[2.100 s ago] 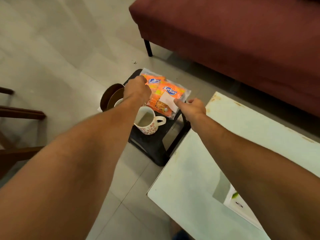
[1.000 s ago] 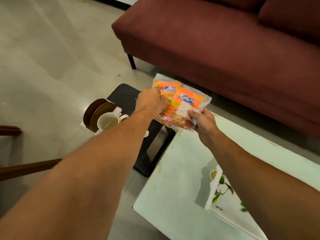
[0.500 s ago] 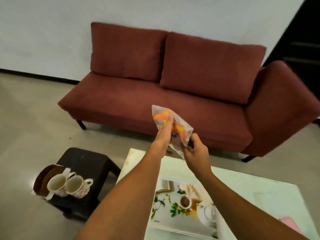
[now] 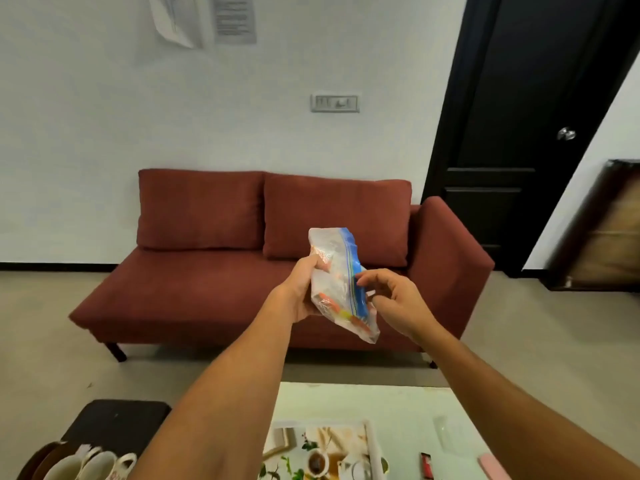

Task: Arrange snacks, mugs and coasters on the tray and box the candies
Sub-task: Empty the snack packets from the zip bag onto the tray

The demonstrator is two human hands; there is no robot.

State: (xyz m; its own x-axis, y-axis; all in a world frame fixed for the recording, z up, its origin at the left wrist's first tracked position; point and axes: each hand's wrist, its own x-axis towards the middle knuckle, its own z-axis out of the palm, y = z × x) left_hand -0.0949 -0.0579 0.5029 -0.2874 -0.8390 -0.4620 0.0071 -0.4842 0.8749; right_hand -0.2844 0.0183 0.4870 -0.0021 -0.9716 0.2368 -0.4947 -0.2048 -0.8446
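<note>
I see the left hand [image 4: 300,289] clenched on the clear zip bag of snacks [image 4: 337,284], held up in the air in front of the red sofa [image 4: 214,271], well above the desk [image 4: 398,407]. The right hand [image 4: 391,299] is released, fingers [image 4: 367,276] spread and curled just beside the bag's blue zip strip; I can't tell if they touch it. Down low, the printed tray [image 4: 372,445] lies on the desk, and two mugs [image 4: 93,465] stand side by side on the dark stool [image 4: 114,420] at the left, apart from the tray.
</note>
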